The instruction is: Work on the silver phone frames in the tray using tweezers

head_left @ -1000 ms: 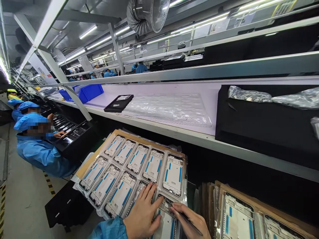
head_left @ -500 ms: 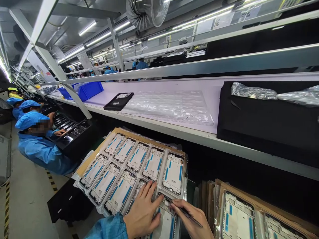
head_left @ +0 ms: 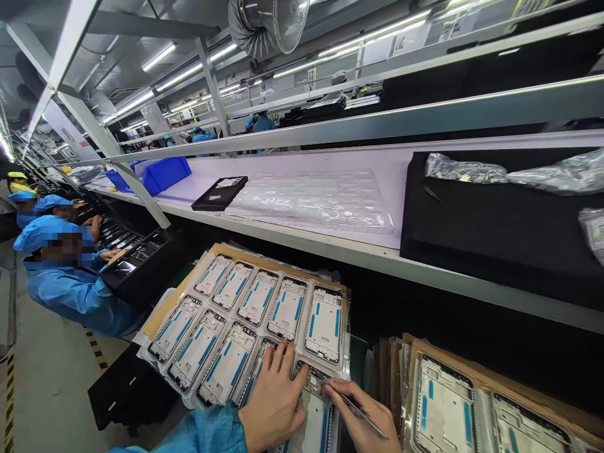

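Observation:
My left hand (head_left: 274,396) lies over a clear plastic tray (head_left: 348,352) of phone frames, fingers stretched and somewhat apart. Its fingertips rest near the tops of two frames in the front row. Between finger and thumb, my right hand (head_left: 362,408) pinches slim metal tweezers (head_left: 374,425). The tweezers' tip is at the upper end of the front-right phone frame (head_left: 315,418), close to my left index finger. That frame is partly covered by my hands. The other frames, such as the white-backed phone frame (head_left: 323,326) behind it, carry blue strips and black edges.
Brown cardboard (head_left: 165,311) lies under the tray. A second stack with phone frames (head_left: 443,402) stands at right. Beyond are a shelf (head_left: 292,233) with a clear plastic sheet (head_left: 321,195), blue bins (head_left: 165,175) and a black board (head_left: 472,233). Co-workers in blue (head_left: 75,296) sit at left.
The view has shifted slightly, so the shelf and right-hand stack appear farther left. My left hand stays on the tray; the tweezers remain at the same frame's upper end.

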Demonstrator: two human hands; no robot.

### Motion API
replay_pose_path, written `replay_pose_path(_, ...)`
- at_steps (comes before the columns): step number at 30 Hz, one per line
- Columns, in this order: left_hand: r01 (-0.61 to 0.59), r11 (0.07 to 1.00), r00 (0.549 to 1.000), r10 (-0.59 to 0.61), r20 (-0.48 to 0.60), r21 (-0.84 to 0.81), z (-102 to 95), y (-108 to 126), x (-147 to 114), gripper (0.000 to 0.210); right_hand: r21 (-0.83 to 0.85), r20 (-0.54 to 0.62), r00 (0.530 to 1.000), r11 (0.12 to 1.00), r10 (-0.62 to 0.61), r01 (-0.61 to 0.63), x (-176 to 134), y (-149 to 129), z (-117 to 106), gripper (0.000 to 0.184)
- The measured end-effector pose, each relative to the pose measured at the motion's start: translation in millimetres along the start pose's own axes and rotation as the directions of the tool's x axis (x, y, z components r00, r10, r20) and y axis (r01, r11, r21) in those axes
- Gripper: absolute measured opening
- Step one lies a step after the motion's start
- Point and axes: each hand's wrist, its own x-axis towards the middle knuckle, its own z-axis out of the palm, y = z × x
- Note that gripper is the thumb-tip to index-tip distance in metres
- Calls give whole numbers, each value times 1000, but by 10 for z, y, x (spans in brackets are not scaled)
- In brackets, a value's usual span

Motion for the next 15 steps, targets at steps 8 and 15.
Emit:
replay_pose_path(8, 18, 994, 991, -31, -127, -105, -36, -206, -95, 58, -265, 73, 997, 963, -31, 49, -92, -103, 128, 36)
replay_pose_path(15, 155, 977, 937, -191, -292, -143, 95, -661, -340, 52, -861, 351, 889, 474, 293, 184, 32, -177, 435, 55)
